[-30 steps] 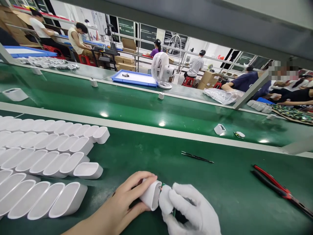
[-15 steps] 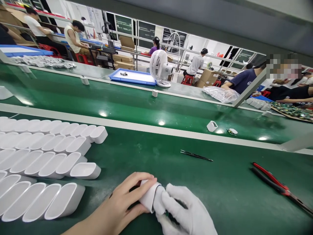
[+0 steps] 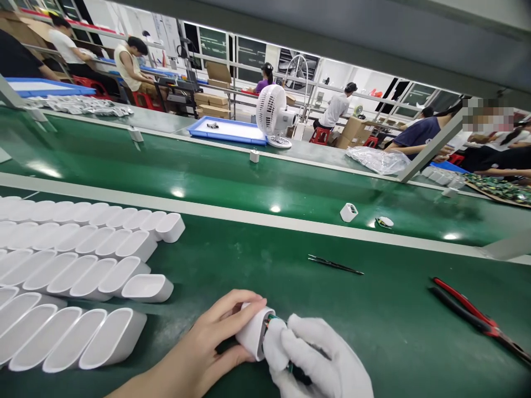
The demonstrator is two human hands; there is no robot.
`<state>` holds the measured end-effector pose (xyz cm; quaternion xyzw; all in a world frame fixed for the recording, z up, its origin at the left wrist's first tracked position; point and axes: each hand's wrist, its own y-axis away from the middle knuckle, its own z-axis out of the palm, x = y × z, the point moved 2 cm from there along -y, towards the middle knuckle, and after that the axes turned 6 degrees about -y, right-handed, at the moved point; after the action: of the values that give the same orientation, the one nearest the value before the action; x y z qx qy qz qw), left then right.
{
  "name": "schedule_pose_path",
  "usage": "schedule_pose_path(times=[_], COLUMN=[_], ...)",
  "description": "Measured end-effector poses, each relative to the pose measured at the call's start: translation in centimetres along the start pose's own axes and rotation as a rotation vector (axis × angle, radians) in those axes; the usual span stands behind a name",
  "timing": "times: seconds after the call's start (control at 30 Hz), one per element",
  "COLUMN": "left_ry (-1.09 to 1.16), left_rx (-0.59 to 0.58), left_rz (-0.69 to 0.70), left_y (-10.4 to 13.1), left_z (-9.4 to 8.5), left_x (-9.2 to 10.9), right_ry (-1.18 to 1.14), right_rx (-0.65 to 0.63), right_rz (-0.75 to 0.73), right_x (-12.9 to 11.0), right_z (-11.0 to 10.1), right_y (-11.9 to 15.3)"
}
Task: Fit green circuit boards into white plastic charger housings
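Observation:
My bare left hand [image 3: 226, 334] grips a white plastic housing [image 3: 251, 333], its open end facing right. At that opening is my right hand [image 3: 321, 356], in a white glove, with its fingers closed on a small circuit board [image 3: 271, 318]. Only bits of green and orange of the board show; the glove's fingers hide most of it. Beyond the hands, black tweezers [image 3: 336, 265] lie on the green work surface. Red-and-black handled pliers [image 3: 464, 307] are at the right.
Rows of white oval housings [image 3: 112, 338] stand at the left. Past a pale rail [image 3: 232, 218], a green conveyor belt [image 3: 207, 177] carries a white housing [image 3: 349, 212] and a small board piece [image 3: 385, 222]. Farther back are a white fan [image 3: 274, 113], a blue-rimmed tray [image 3: 226, 130] and several people.
My right hand has drawn slightly right from the housing, so a gap with the board's edge now shows. Pieces on the conveyor have shifted left.

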<state>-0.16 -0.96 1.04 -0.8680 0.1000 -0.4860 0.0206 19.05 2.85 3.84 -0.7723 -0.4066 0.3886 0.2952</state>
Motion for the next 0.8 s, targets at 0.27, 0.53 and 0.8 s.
schedule_pose_path(times=[0.27, 0.53, 0.8], left_ry=[-0.075, -0.034, 0.038], left_rx=[0.006, 0.017, 0.042], left_rz=[0.088, 0.005, -0.101], left_y=[-0.2, -0.1, -0.1], left_z=[0.0, 0.0, -0.1], left_x=[0.4, 0.3, 0.0], right_ry=[0.129, 0.141, 0.204], right_rx=[-0.25, -0.25, -0.297], right_rz=[-0.047, -0.046, -0.206], right_x=[0.9, 0.7, 0.6], right_z=[0.9, 0.1, 0.2], right_y=[1.4, 1.3, 0.2])
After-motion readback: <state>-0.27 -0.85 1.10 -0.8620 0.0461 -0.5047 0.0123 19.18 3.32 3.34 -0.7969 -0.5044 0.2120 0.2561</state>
